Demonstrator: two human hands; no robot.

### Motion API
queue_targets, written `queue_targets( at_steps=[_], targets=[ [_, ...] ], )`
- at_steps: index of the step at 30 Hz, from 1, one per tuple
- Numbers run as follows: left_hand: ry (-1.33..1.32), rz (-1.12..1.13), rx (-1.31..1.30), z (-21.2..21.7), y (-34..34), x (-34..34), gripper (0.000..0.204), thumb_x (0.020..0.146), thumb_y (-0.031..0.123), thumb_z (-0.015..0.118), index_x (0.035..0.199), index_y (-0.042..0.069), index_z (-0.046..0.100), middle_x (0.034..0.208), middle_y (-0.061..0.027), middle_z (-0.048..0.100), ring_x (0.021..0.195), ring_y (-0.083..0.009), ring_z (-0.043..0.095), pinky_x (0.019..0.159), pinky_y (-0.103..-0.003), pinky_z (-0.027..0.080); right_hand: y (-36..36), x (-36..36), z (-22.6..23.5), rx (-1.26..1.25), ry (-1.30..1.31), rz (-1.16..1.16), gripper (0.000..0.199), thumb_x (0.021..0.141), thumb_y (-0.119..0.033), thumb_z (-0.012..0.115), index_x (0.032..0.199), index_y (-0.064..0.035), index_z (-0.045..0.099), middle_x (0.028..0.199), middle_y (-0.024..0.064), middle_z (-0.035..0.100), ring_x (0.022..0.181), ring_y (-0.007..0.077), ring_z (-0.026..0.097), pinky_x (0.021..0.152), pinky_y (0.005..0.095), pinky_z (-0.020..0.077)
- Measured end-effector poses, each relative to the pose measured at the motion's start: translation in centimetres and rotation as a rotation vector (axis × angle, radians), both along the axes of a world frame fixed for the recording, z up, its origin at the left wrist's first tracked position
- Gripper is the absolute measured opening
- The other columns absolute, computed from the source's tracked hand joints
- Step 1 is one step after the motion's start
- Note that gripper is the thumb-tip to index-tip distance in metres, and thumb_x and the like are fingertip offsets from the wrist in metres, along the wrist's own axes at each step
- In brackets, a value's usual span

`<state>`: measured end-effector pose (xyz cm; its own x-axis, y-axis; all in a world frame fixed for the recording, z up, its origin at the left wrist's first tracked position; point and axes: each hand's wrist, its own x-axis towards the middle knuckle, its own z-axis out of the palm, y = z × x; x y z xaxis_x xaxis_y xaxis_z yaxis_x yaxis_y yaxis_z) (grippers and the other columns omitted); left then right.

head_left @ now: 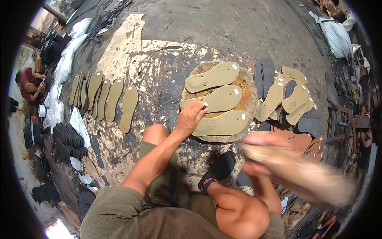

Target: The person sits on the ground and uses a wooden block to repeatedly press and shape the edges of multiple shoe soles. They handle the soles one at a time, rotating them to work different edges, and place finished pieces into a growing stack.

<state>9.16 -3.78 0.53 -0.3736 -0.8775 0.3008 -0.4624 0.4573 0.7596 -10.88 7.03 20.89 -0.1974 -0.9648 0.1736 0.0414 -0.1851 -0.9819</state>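
Three olive-tan sandal soles lie side by side on a round wooden block [251, 93]: a far sole [213, 77], a middle sole [219, 98] and a near sole [223, 123]. Over the left part of the middle sole, my left hand [192, 116] pinches a small upright punch-like tool [205, 104]; only its pale round top shows. My right hand [258, 170], to the right of the block, is wrapped round a thick pale wooden club [304, 169]. Motion smears both the club and that hand. Small holes show in the soles, along with white stickers.
A row of similar soles [128, 109] lies at left. Right of the block are piled olive soles [296, 99], black soles [264, 77] and brown soles [296, 143]. Stacked black soles [69, 139] stand far left, near a seated person [30, 83]. A white sack [336, 38] lies far right.
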Motion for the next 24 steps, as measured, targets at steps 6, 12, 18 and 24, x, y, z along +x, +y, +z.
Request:
queue_targets(
  at_steps=[6, 12, 18, 24],
  targets=[
    [-0.144, -0.092, -0.096, 1.6, -1.2, -0.6, 0.017, 0.094, 0.010, 0.071, 0.109, 0.003, 0.069, 0.104, -0.0134, 0.071, 0.100, -0.0316, 0.069, 0.086, -0.039, 0.058, 5.1, -2.9, -17.4, 0.935, -0.052, 0.349, 0.069, 0.103, -0.056, 0.058, 0.132, 0.0054, 0.062, 0.120, 0.0208, 0.071, 0.116, 0.0269, 0.064, 0.101, 0.0406, 0.0480],
    [0.531, 0.350, 0.486, 5.0, -0.5, -1.6, 0.028, 0.107, 0.028, 0.062, 0.109, 0.001, 0.068, 0.089, -0.0078, 0.073, 0.080, -0.0128, 0.072, 0.072, -0.033, 0.056, 6.3, -2.3, -16.8, 0.826, 0.007, 0.281, 0.046, 0.107, -0.047, 0.058, 0.110, -0.0010, 0.062, 0.089, 0.0029, 0.065, 0.078, 0.0115, 0.062, 0.070, 0.0313, 0.0524],
    [0.180, 0.102, 0.460, 3.1, 3.2, -0.7, 0.026, 0.107, 0.025, 0.062, 0.112, 0.000, 0.069, 0.088, -0.0099, 0.075, 0.083, -0.0146, 0.075, 0.073, -0.031, 0.057, 6.4, -2.3, -14.6, 0.838, -0.255, 0.253, 0.046, 0.108, -0.045, 0.056, 0.110, 0.0004, 0.062, 0.087, 0.0092, 0.069, 0.072, 0.0195, 0.069, 0.067, 0.0337, 0.0581],
    [0.113, 0.055, 0.488, 2.4, 2.5, -0.9, 0.022, 0.105, 0.020, 0.064, 0.108, -0.001, 0.069, 0.090, -0.0137, 0.075, 0.079, -0.0210, 0.074, 0.072, -0.034, 0.057, 2.4, -4.7, 2.1, 0.748, -0.243, 0.241, 0.047, 0.107, -0.047, 0.056, 0.109, -0.0001, 0.063, 0.090, 0.0088, 0.069, 0.077, 0.0176, 0.068, 0.071, 0.0310, 0.0570]
  ],
)
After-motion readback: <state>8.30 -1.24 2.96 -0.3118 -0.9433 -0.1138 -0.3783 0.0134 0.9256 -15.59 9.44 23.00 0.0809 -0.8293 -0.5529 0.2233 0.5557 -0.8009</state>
